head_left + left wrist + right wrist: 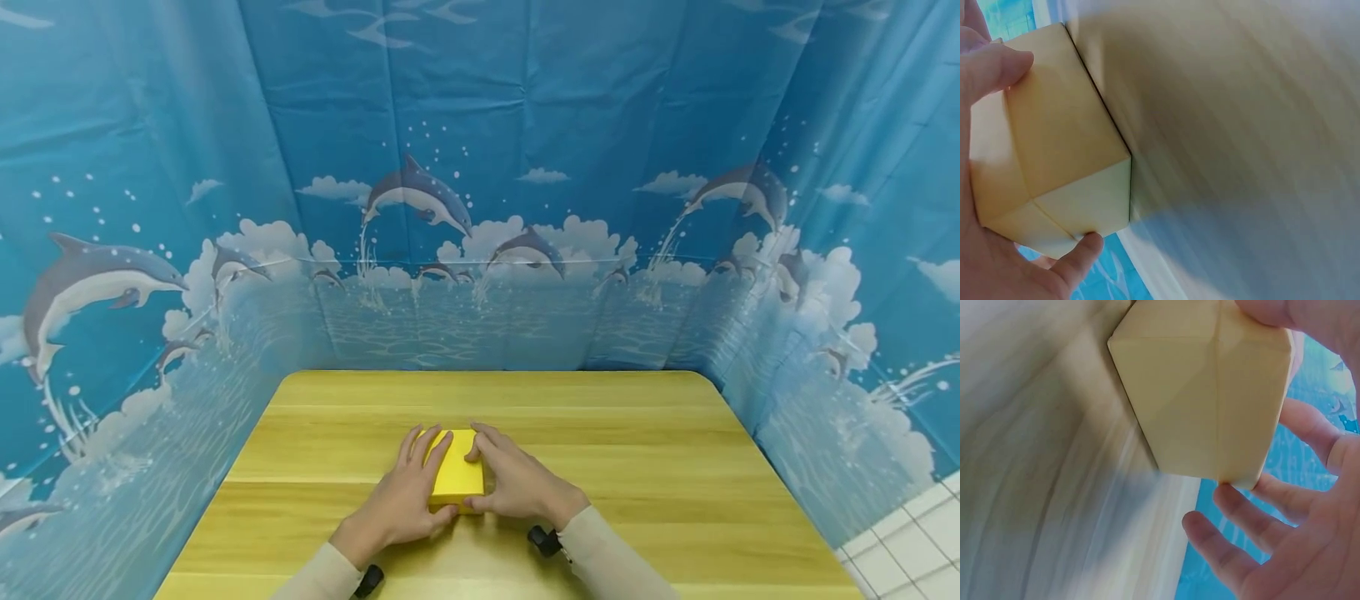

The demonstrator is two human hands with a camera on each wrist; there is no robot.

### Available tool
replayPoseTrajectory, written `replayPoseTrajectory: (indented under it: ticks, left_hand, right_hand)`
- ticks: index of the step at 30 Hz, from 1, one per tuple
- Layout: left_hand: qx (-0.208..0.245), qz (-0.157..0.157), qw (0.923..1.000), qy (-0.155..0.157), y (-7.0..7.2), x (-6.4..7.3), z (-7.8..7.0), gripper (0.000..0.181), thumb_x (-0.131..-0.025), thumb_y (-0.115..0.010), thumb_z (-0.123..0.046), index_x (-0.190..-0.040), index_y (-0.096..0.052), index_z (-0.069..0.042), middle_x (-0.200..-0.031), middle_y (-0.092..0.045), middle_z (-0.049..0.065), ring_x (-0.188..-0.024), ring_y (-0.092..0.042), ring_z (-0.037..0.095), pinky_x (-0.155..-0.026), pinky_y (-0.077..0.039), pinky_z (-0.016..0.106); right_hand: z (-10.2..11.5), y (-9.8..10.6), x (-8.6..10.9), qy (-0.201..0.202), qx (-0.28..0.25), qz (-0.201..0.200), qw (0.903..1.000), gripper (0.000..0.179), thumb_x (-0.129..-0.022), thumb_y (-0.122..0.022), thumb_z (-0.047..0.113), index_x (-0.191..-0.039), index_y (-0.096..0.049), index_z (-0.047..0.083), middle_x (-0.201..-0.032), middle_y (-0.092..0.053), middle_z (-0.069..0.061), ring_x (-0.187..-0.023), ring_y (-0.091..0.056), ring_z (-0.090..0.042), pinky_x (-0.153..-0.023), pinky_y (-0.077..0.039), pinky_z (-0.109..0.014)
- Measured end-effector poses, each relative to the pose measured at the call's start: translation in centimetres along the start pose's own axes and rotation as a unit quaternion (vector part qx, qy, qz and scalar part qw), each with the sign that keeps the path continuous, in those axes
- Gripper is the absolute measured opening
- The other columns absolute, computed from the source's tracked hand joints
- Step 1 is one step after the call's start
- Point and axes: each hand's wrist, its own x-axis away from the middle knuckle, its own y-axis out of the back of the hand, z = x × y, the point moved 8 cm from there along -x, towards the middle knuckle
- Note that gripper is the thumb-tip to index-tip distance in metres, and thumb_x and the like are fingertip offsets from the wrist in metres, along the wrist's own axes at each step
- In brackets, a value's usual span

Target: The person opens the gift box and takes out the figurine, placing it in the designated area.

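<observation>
A small yellow box (461, 473) sits on the table between both hands. My left hand (405, 498) holds its left side, thumb at the near face and fingers reaching towards the far end. From the right, my right hand (525, 485) grips the box, with its thumb near the front corner and its index finger bent over the top. A seam runs along the sides of the box (1069, 119) in the left wrist view. In the right wrist view, fingertips touch the far end of the box (1172, 403), while one finger stands apart from it.
The yellow wood-grain table (637, 467) extends around the hands. A blue dolphin-print curtain (480, 325) hangs behind it and along both sides. White tiles (915, 537) show at the lower right.
</observation>
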Motion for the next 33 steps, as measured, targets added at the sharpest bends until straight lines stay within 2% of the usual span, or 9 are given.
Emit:
replayPoseTrajectory:
  ticks: [5,8,13,14,20,27,33]
  left_hand:
    - [0.011,0.008,0.9999,-0.008,-0.6,0.1,-0.9,0.111,-0.105,-0.082,-0.056,-0.188,-0.02,-0.015,-0.193,-0.02,0.021,-0.178,-0.016,0.056,-0.094,-0.072,0.055]
    - [0.013,-0.003,0.9996,-0.025,-0.6,-0.1,-1.7,0.11,-0.106,-0.082,-0.055,-0.188,-0.021,-0.014,-0.192,-0.021,0.022,-0.177,-0.018,0.057,-0.095,-0.072,0.056]
    - [0.013,-0.017,0.9987,-0.046,-0.7,-0.2,-2.7,0.109,-0.107,-0.08,-0.057,-0.188,-0.02,-0.014,-0.192,-0.022,0.022,-0.175,-0.02,0.057,-0.085,-0.072,0.057]
    - [0.014,-0.016,0.9987,-0.046,-0.7,-0.2,-2.9,0.11,-0.107,-0.08,-0.057,-0.188,-0.02,-0.014,-0.192,-0.021,0.021,-0.175,-0.019,0.057,-0.083,-0.072,0.057]
    - [0.011,-0.005,0.9995,-0.028,-0.9,-0.6,-3.7,0.113,-0.102,-0.086,-0.053,-0.187,-0.023,-0.014,-0.193,-0.021,0.02,-0.178,-0.018,0.054,-0.093,-0.072,0.057]
    - [0.012,0.0,0.9995,-0.03,-1.4,-0.8,-5.1,0.113,-0.103,-0.087,-0.055,-0.187,-0.023,-0.014,-0.193,-0.02,0.019,-0.179,-0.018,0.053,-0.09,-0.073,0.047]
    - [0.004,0.001,0.9996,-0.029,-1.8,-0.9,-6.2,0.115,-0.102,-0.088,-0.056,-0.187,-0.024,-0.015,-0.193,-0.021,0.02,-0.178,-0.019,0.054,-0.089,-0.073,0.044]
  right_hand:
    - [-0.6,0.1,1.1,-0.002,-0.01,-0.002,0.9999,0.049,-0.101,-0.092,0.054,-0.128,-0.062,0.026,-0.19,-0.032,-0.019,-0.168,-0.049,-0.046,-0.124,-0.057,-0.062]
    - [-0.9,0.3,1.8,-0.006,-0.017,-0.011,0.9998,0.05,-0.1,-0.093,0.053,-0.128,-0.062,0.026,-0.189,-0.033,-0.019,-0.167,-0.049,-0.047,-0.123,-0.057,-0.063]
    - [-1.3,0.4,2.7,-0.006,-0.028,-0.018,0.9994,0.052,-0.1,-0.093,0.053,-0.131,-0.063,0.024,-0.189,-0.033,-0.019,-0.166,-0.05,-0.048,-0.124,-0.056,-0.064]
    - [-1.4,0.5,2.9,-0.006,-0.029,-0.018,0.9994,0.052,-0.101,-0.092,0.053,-0.132,-0.063,0.024,-0.189,-0.033,-0.019,-0.166,-0.051,-0.048,-0.123,-0.057,-0.064]
    - [-1.5,1.0,3.8,-0.007,-0.029,-0.022,0.9993,0.054,-0.1,-0.093,0.053,-0.133,-0.062,0.023,-0.188,-0.034,-0.017,-0.165,-0.052,-0.047,-0.122,-0.057,-0.063]
    - [-1.8,1.6,5.2,-0.004,-0.025,-0.02,0.9995,0.055,-0.1,-0.094,0.051,-0.134,-0.06,0.023,-0.188,-0.033,-0.022,-0.165,-0.051,-0.048,-0.123,-0.056,-0.064]
    - [-2.1,1.8,6.2,-0.005,-0.037,-0.016,0.9992,0.055,-0.101,-0.093,0.052,-0.134,-0.06,0.024,-0.188,-0.032,-0.022,-0.166,-0.05,-0.05,-0.123,-0.055,-0.066]
